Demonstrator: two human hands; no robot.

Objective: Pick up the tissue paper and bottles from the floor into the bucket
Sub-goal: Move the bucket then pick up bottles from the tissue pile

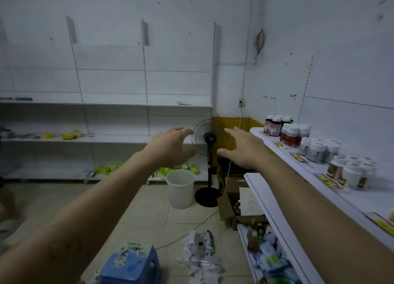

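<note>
Both grips wide and empty: my left hand (170, 147) and right hand (243, 149) are stretched out at mid-frame, fingers spread, palms down, well apart from each other and touching nothing. White bucket (180, 187) stands upright on the tiled floor (136, 207) just below centre, under my left hand in the frame, looks empty from here. Just right of it, the black pedestal fan (207, 141), base beside the bucket. Crumpled tissue paper (199, 244) sits in a pile on the floor at lower centre, with what looks like clear plastic bottles (205, 262) mixed in at the bottom of the pile; can't count them, too blurred. Blue plastic stool (131, 264) at bottom edge, left of the pile. Open cardboard box (227, 207) on the floor right of the fan base. White shelf unit (277, 200) runs along the right side, jars with white lids (315, 149) on its top level. Wall shelves at left hold green packets (104, 169) on the lowest level.
</note>
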